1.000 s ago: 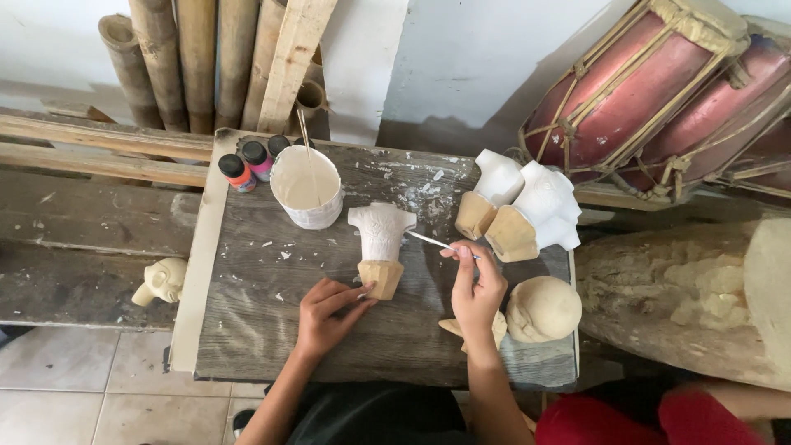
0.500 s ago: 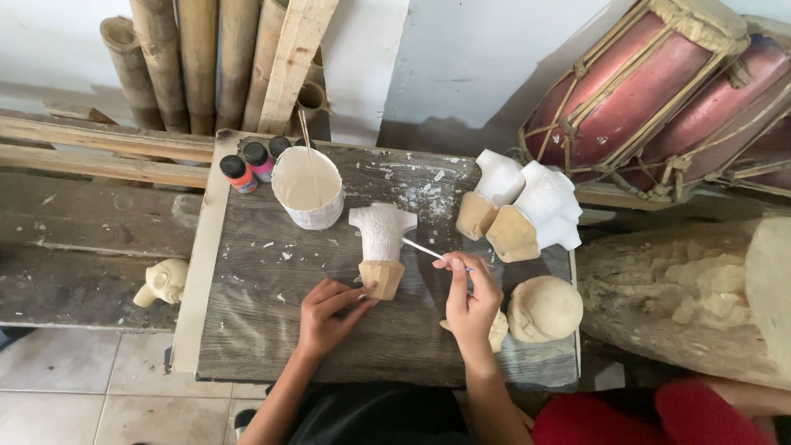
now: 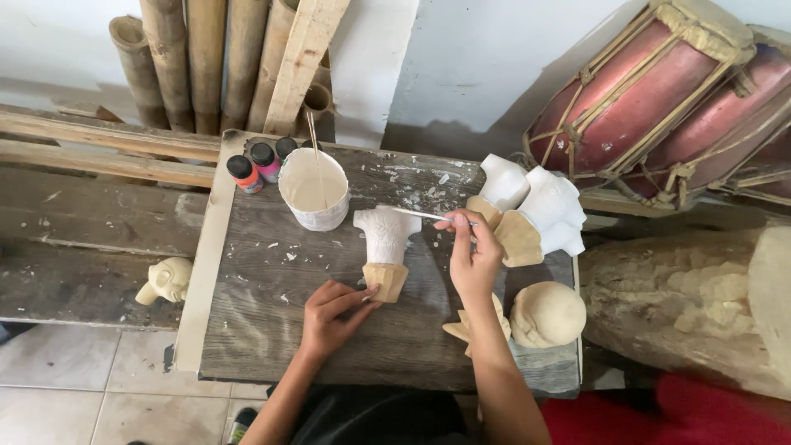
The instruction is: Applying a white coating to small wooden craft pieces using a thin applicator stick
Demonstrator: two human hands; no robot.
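A carved wooden piece (image 3: pixel 385 247) lies on the dark wooden board (image 3: pixel 272 330); its upper part is painted white and its base is bare wood. My left hand (image 3: pixel 329 317) rests on the board with its fingertips against the bare base. My right hand (image 3: pixel 471 255) holds a thin paintbrush (image 3: pixel 424 214) whose tip reaches the white top of the carving. A white pot of paint (image 3: pixel 314 188) with a stick in it stands just behind the carving.
Small paint bottles (image 3: pixel 255 165) stand by the pot. Two white-painted carvings (image 3: pixel 535 210) and a bare round carving (image 3: pixel 548 313) lie at the right. Another bare carving (image 3: pixel 167 280) sits left of the board. Bamboo poles (image 3: pixel 214 58), drums (image 3: pixel 659 99) and a carved log (image 3: pixel 700 305) surround the board.
My right hand has moved up and slightly right, bringing the brush tip against the carving's white top. My left hand stays at the base.
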